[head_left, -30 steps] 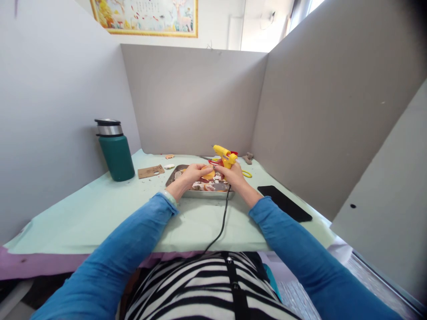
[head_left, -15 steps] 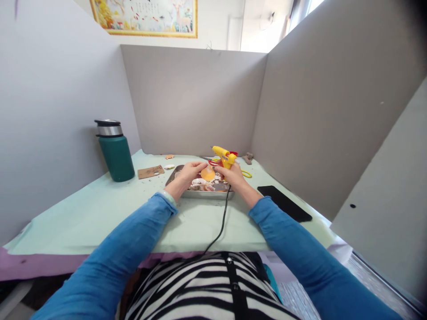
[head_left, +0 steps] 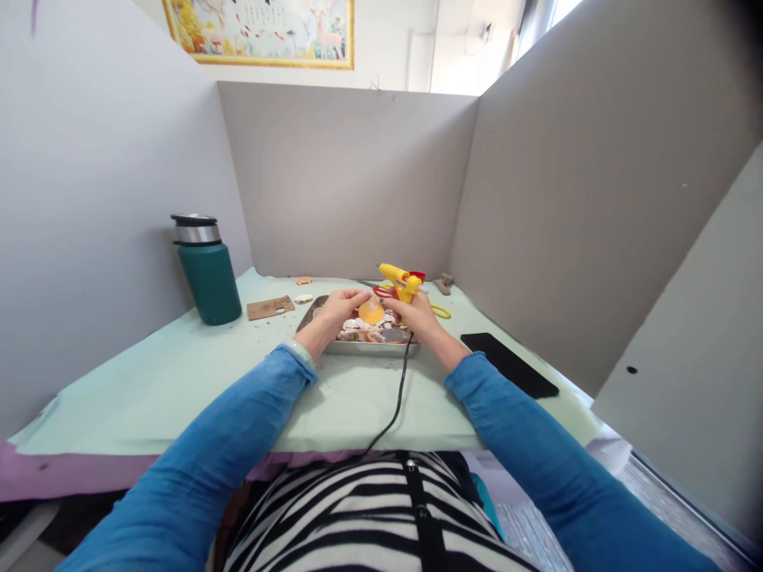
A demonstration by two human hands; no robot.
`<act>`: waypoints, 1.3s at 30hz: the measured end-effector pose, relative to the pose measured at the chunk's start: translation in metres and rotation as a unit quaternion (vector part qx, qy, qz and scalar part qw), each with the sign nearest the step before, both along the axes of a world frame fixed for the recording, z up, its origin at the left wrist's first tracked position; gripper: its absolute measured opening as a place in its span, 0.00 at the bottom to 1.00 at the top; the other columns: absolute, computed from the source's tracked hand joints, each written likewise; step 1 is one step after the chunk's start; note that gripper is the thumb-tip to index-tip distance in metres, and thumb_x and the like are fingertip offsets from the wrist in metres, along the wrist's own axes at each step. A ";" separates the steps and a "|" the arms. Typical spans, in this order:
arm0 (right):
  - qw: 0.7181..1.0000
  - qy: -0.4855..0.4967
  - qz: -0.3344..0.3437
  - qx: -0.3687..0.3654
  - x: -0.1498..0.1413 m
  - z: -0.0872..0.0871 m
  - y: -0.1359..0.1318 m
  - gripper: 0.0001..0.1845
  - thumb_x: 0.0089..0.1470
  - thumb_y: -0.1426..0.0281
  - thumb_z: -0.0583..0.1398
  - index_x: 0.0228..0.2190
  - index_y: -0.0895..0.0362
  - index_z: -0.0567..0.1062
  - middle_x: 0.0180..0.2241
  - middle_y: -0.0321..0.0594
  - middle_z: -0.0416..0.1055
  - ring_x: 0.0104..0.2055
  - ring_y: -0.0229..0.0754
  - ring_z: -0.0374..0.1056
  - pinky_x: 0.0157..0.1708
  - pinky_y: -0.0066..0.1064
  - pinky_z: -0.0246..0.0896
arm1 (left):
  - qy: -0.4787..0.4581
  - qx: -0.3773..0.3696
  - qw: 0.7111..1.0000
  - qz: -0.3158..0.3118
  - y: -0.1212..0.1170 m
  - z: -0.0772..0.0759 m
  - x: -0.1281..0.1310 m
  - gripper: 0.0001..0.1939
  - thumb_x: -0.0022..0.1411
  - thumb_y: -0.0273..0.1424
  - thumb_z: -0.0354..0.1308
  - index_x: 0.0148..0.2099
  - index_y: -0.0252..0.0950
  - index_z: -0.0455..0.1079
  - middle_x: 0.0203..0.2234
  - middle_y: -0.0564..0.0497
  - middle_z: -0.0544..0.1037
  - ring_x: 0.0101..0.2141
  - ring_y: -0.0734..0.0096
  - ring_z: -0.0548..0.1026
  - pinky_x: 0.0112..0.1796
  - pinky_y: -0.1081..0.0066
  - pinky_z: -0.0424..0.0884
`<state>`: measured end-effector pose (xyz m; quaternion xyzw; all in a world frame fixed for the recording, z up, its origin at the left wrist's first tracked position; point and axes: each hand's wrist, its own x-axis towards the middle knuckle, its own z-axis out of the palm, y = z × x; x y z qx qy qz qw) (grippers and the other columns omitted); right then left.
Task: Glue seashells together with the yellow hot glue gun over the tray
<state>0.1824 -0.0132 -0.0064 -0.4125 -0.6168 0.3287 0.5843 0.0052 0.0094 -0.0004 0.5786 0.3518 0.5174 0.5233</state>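
Note:
My right hand (head_left: pixel 417 314) is closed round the handle of a yellow glue gun (head_left: pixel 398 278), whose nozzle points up and to the left. A black cord (head_left: pixel 400 389) runs down from its grip toward my lap. Pinched in the fingers of my left hand (head_left: pixel 338 311) is an orange, rounded shell-like piece (head_left: pixel 371 311); the fingertips of my right hand are close to its other side, and I cannot tell whether they touch it. Below both hands sits a metal tray (head_left: pixel 369 349) with several white and brown shell-like pieces (head_left: pixel 363 335) in it.
A green bottle (head_left: pixel 210 282) stands at the left, beside a brown board (head_left: pixel 270 307). Small pieces (head_left: pixel 304 299) lie behind the tray's left side. Scissors with yellow handles (head_left: pixel 441 311) and a red object lie behind my right hand. A black flat phone-like slab (head_left: pixel 509 364) rests at right. Grey partitions (head_left: pixel 351 175) enclose the table.

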 end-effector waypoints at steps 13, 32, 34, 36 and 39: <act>0.999 0.019 -0.016 -0.021 -0.001 0.005 -0.005 0.11 0.42 0.66 0.65 0.30 0.56 0.72 0.18 0.33 0.63 0.20 0.36 0.59 0.19 0.29 0.56 | -0.006 -0.007 1.000 -0.022 0.000 -0.003 0.003 0.20 0.49 0.41 0.72 0.37 0.30 0.77 0.31 0.45 0.81 0.31 0.67 0.78 0.37 0.65 0.74; 0.999 0.029 0.001 -0.018 -0.002 0.005 -0.008 0.16 0.40 0.65 0.66 0.33 0.57 0.72 0.20 0.31 0.64 0.19 0.34 0.58 0.19 0.27 0.56 | 0.037 -0.044 0.998 -0.030 -0.004 -0.003 0.002 0.23 0.40 0.40 0.76 0.35 0.30 0.77 0.31 0.46 0.80 0.31 0.68 0.77 0.35 0.67 0.73; 0.999 0.028 0.001 -0.015 -0.003 0.005 -0.008 0.15 0.40 0.65 0.65 0.32 0.57 0.73 0.20 0.31 0.64 0.19 0.34 0.58 0.19 0.27 0.56 | 0.036 -0.044 0.998 -0.025 -0.004 -0.003 0.002 0.22 0.41 0.39 0.76 0.35 0.30 0.77 0.31 0.46 0.80 0.31 0.68 0.77 0.35 0.67 0.73; 1.000 0.022 -0.008 -0.017 -0.003 0.005 -0.007 0.14 0.41 0.64 0.65 0.31 0.57 0.72 0.19 0.31 0.64 0.19 0.34 0.59 0.19 0.27 0.56 | 0.036 -0.043 0.998 -0.024 -0.004 -0.003 0.002 0.22 0.42 0.39 0.75 0.35 0.30 0.76 0.31 0.46 0.79 0.31 0.69 0.77 0.36 0.67 0.73; 0.999 0.014 -0.029 -0.016 -0.003 0.004 -0.006 0.13 0.41 0.65 0.65 0.31 0.56 0.73 0.19 0.32 0.65 0.20 0.35 0.60 0.19 0.28 0.57 | 0.042 -0.041 0.998 -0.032 -0.004 -0.003 0.002 0.20 0.44 0.39 0.75 0.36 0.31 0.76 0.31 0.46 0.79 0.32 0.68 0.77 0.36 0.68 0.74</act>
